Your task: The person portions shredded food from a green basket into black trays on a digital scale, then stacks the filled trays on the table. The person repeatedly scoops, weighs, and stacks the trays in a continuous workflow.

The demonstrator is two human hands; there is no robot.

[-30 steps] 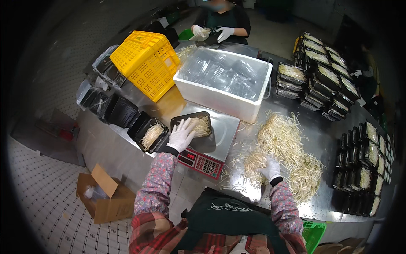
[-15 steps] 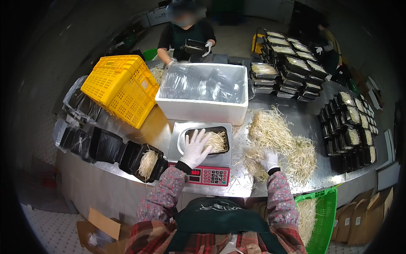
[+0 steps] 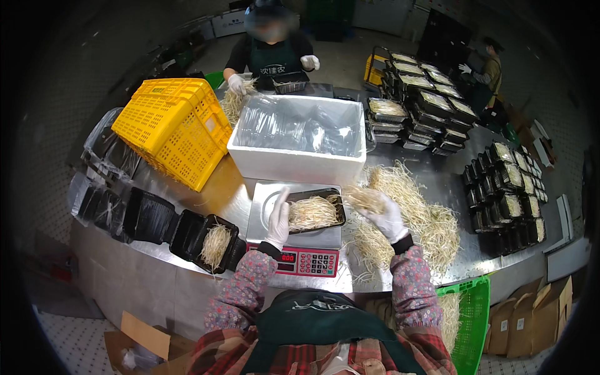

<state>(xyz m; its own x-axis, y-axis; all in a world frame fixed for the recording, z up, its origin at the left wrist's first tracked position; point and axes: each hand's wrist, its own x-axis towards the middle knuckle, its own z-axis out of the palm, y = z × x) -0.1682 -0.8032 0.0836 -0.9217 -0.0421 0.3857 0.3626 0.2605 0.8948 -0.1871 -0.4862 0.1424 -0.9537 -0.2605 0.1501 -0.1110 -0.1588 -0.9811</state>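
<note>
My gloved left hand (image 3: 278, 220) is at the left end of a black plastic tray (image 3: 339, 204), fingers stretched upward and holding nothing. Bean sprouts (image 3: 312, 214) fill much of the tray, which rests slightly askew on the steel plate of a red scale (image 3: 294, 261). To the right of the tray, my gloved right hand (image 3: 389, 220) is closed around a bunch of sprouts (image 3: 365, 199), raised above the table. Behind and beside that hand spreads a large loose sprout pile (image 3: 431, 225).
A white foam box (image 3: 294, 164) of clear plastic lids stands beyond the scale, beside a tilted yellow crate (image 3: 175, 131). Black trays (image 3: 150, 215) lie at left. Filled packs (image 3: 431, 100) are stacked at right. A co-worker (image 3: 272, 56) stands opposite; a green basket (image 3: 478, 312) is below right.
My right hand has lifted a bunch of sprouts from the pile toward the tray. My left hand has moved off the tray's sprouts to its left end. The co-worker's tray is lower.
</note>
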